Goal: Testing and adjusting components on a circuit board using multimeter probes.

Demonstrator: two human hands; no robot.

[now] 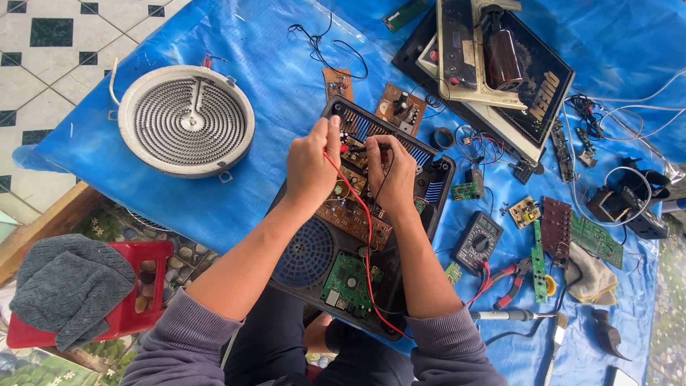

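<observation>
Both hands work over the opened black appliance housing (314, 250), which lies on the blue sheet (286, 78) in front of the person. The left hand (311, 168) is closed around a red probe (346, 148), its tip pressed to the brown circuit board (351, 214) near the far end of the housing; the red lead (366, 236) runs from it back across the board toward the person's lap. The right hand (392, 175), just beside the left over the same board, grips a black probe (376, 147) in a pinch, tip down on the components. Nearer the person inside the housing sit a round blue fan grille (306, 252) and a small green board (348, 282). Right of the housing lies a multimeter (477, 241), with red-handled pliers (504, 277) and a soldering iron (511, 315) close by it. Left of the housing and well apart rests a round coil heating element (186, 119).
</observation>
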